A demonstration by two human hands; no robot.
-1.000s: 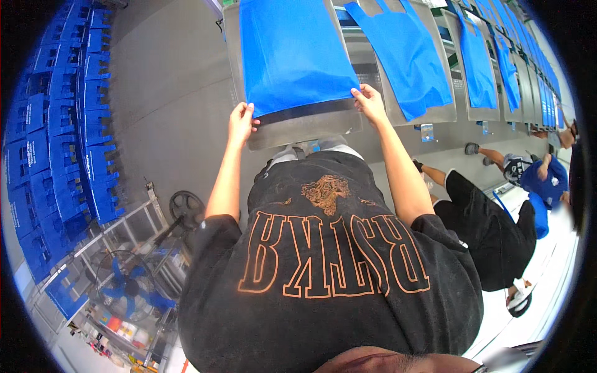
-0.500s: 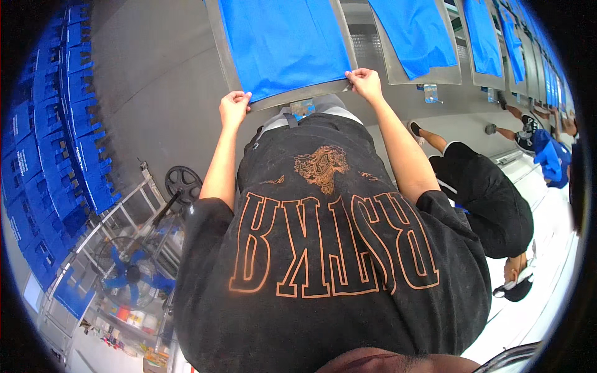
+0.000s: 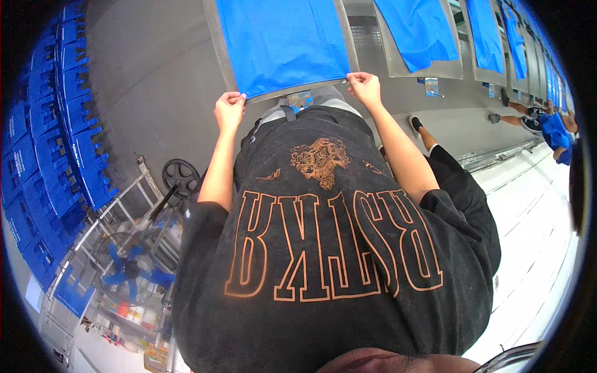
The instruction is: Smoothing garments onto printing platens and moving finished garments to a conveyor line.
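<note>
A blue fabric panel (image 3: 283, 43) lies over a flat grey board (image 3: 219, 46) right in front of me, its near edge a little rippled. At the panel's near left corner, my left hand (image 3: 230, 112) pinches the cloth between thumb and fingers. My right hand (image 3: 365, 90) does the same at the near right corner, by the board's edge. Below the board's near edge a small metal bracket (image 3: 300, 99) shows close to my waist.
More grey boards with blue panels (image 3: 420, 34) run off to the right. Blue pieces (image 3: 87, 146) hang or lie in rows at the left. A metal frame with a handwheel (image 3: 181, 176) and a blue-bladed fan (image 3: 127, 270) stands lower left. Co-workers (image 3: 553, 127) are on the right.
The panel's near edge has shifted slightly away from me and gone from straight to rippled, both hands still pinching it. A nearby co-worker on the right has moved mostly behind my right side.
</note>
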